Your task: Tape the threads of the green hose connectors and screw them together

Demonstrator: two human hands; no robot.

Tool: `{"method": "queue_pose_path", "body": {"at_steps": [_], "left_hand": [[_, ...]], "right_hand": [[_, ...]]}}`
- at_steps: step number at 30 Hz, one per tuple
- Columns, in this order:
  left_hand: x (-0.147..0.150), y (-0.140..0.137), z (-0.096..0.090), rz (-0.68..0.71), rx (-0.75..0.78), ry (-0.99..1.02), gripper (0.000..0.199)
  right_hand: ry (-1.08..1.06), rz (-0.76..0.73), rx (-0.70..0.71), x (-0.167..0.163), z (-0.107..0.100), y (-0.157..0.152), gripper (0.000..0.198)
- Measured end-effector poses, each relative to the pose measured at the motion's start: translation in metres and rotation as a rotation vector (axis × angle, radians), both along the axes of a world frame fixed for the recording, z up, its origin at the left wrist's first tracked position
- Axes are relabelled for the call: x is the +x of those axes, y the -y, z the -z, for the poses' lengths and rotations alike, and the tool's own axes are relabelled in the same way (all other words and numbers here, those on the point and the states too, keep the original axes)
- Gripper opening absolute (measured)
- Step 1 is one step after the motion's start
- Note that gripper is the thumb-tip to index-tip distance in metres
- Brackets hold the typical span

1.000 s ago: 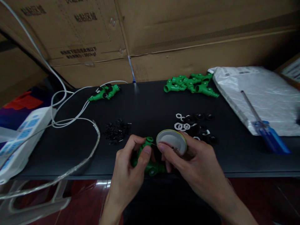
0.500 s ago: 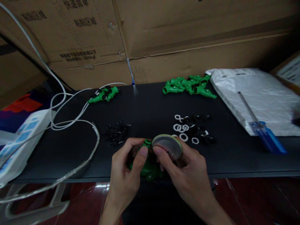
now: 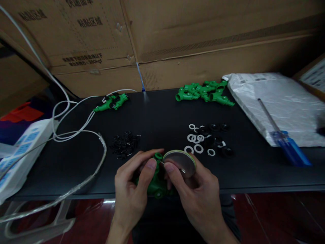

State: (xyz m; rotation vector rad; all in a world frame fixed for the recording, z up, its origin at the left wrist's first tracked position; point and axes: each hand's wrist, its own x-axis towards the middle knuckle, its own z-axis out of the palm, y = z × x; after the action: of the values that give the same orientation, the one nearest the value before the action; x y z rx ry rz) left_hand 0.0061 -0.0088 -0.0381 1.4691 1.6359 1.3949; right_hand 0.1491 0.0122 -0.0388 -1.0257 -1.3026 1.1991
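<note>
My left hand is closed around a green plastic branched fitting at the table's front edge, its thumb lying along the fitting's side. One short tube end of the fitting points upward. My right hand grips a round disc with a dull metallic face and a yellow-green rim, tilted close beside that tube end. A thin bright sliver shows between the right thumb tip and the fitting; I cannot tell what it is. My fingers hide the fitting's underside.
Small black parts are heaped on the left. White rings and black caps lie to the right. Green fittings sit behind. A blue screwdriver rests across a white package. A power strip and cables occupy the left side.
Both hands have shifted slightly left, with the fitting and disc still in them. The disc has tilted a little and sits slightly lower. The view has moved slightly.
</note>
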Motion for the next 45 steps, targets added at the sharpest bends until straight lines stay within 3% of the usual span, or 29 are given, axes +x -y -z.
{"method": "queue_pose_path", "body": {"at_steps": [7, 12, 19, 27, 34, 45], "left_hand": [[0.001, 0.001, 0.002, 0.008, 0.029, -0.016, 0.018], [0.001, 0.004, 0.004, 0.008, 0.063, 0.024, 0.010], [0.000, 0.005, 0.005, 0.062, 0.072, 0.020, 0.013], [0.001, 0.006, 0.004, 0.091, 0.099, 0.071, 0.011], [0.001, 0.007, 0.004, 0.067, 0.056, 0.099, 0.016], [-0.001, 0.003, 0.000, 0.096, 0.076, 0.002, 0.027]], "right_hand": [[0.215, 0.020, 0.102, 0.006, -0.010, -0.002, 0.013], [0.348, -0.002, 0.248, 0.012, -0.016, -0.006, 0.018], [0.495, -0.263, 0.277, 0.028, -0.032, -0.017, 0.008], [0.482, -0.149, 0.321, 0.020, -0.033, -0.012, 0.008], [0.359, -0.026, 0.236, 0.004, -0.024, -0.002, 0.012], [0.153, -0.028, 0.114, -0.003, -0.012, 0.000, 0.008]]}}
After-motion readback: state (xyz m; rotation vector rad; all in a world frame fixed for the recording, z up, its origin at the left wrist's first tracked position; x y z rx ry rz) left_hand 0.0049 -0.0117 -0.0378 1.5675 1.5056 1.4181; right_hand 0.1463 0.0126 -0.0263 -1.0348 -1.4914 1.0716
